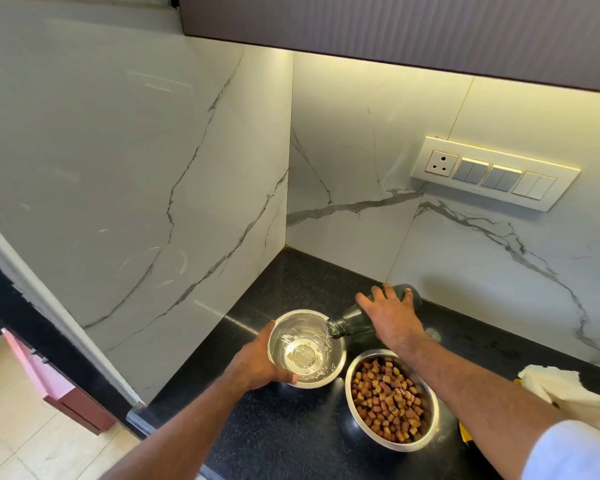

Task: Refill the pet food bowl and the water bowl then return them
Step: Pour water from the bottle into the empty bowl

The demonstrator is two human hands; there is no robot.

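While the right hand (pixel 392 315) grips the body of a dark green bottle (pixel 354 318) from above, fingers wrapped over it & tipping it nearly flat, the left hand (pixel 262 362) is closed on the near-left rim of the water bowl (pixel 307 348), thumb over the lip, steadying it on the black desk (pixel 291 427). Bottle mouth sits right at the bowl's far-right edge, w/ clear water running in; the bowl looks partly filled, surface rippling. Just beside it, to the right & nearer, the food bowl (pixel 392 400) is already heaped w/ brown kibble (so that half looks done), rims close or maybe touching, can't tell. Farther right a crumpled white cloth (pixel 568 393) lies at the desk edge, over something yellow. Marble walls meet in the corner behind; switch plate (pixel 496 173) up on the right wall. Risks, as I judge them: the mouth is barely inside the rim, so a small drift of the right wrist would send water onto the desk or into the kibble next door. Tipping too steeply could make the stream surge & splash out. Overfilling would make carrying it back sloppy, esp. one-handed by the rim.
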